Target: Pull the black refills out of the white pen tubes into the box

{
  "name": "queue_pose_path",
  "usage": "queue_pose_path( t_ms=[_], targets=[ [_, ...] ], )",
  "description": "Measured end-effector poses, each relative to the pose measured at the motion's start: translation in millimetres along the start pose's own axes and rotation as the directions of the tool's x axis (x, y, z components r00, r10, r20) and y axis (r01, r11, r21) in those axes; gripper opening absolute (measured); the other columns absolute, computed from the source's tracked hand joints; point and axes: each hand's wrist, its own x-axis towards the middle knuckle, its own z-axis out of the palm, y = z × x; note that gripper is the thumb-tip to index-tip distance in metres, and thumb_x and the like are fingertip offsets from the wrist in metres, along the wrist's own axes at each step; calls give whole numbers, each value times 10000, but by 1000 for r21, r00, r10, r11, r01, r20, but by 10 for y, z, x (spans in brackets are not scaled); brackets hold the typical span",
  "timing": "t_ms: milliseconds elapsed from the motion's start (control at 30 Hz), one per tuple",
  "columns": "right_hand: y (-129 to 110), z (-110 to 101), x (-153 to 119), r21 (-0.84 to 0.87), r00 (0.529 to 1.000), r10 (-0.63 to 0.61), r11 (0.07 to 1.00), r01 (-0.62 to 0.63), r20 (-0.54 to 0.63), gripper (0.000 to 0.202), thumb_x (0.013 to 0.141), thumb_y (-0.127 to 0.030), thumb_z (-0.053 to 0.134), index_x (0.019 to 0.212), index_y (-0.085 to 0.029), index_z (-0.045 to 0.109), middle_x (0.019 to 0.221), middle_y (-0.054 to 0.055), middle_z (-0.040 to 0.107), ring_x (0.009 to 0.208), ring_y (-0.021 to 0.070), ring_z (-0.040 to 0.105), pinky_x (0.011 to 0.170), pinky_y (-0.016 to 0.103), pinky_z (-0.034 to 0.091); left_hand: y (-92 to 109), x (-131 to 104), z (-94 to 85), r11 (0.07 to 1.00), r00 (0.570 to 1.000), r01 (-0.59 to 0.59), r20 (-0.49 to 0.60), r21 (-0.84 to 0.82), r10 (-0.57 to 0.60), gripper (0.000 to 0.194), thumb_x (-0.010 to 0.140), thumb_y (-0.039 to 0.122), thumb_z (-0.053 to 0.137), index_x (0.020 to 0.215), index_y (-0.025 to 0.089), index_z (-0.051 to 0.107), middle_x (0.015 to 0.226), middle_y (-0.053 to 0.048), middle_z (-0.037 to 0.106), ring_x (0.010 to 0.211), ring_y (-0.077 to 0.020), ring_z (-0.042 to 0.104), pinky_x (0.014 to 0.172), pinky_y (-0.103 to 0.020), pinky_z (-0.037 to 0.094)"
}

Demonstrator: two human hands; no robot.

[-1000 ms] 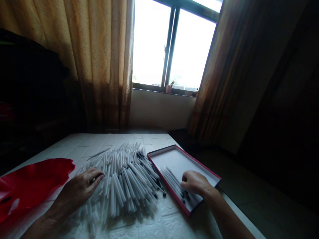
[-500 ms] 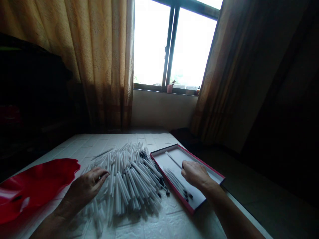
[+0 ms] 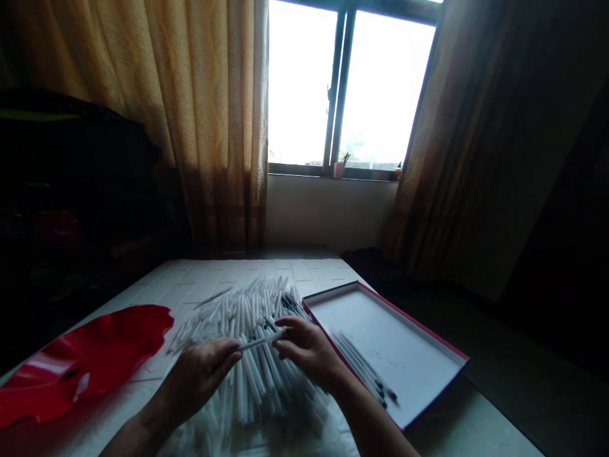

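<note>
My left hand (image 3: 204,368) is closed on one end of a slim pale pen (image 3: 257,343), which it holds almost level above a heap. My right hand (image 3: 304,348) has its thumb and fingers around the pen's other end. Beneath both hands lies the heap of white, translucent pens (image 3: 254,387), some with dark parts among them. To the right, a shallow white tray (image 3: 394,324) with a red rim holds several pens (image 3: 359,358) with black ends, lined up along its left side.
A red wavy-edged bowl (image 3: 118,343) sits at the left of the white brick-patterned table (image 3: 185,279). Beyond the table are patterned curtains (image 3: 214,114) and a window, with a small pink cup (image 3: 339,169) on its sill. Dark objects (image 3: 71,158) stand at far left.
My right hand has come left from the tray to the pen above the heap. The left hand has moved right and now holds the pen's end. The view has shifted slightly.
</note>
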Motion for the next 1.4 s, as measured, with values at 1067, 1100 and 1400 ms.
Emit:
queue_pose_path(
  t_ms=[1067,1100,1400],
  targets=[
    [62,-7,-68,350,974,87,937,-9,-210,423,611,-545,855,745,-159,744,607,28,723,510,150,652,526,271,540,123,53,-45,999,997,39,65,24,-40,430,1057,451,342,840,232,642,739,16,649,642,-146,678,585,-216,474],
    [59,-9,-69,350,973,86,937,-6,-213,423,612,-546,855,748,-161,746,606,26,722,514,152,653,531,274,541,122,49,-43,999,997,41,68,22,-42,443,1056,453,339,816,232,640,725,17,648,634,-146,675,582,-216,475],
    [38,-61,-57,330,962,107,944,-19,-251,465,624,-601,831,690,-155,720,569,19,684,470,135,598,480,259,489,-3,-30,52,996,997,75,-37,41,-73,271,1026,471,437,1069,243,578,854,-3,747,718,-182,750,645,-250,557]
  ],
)
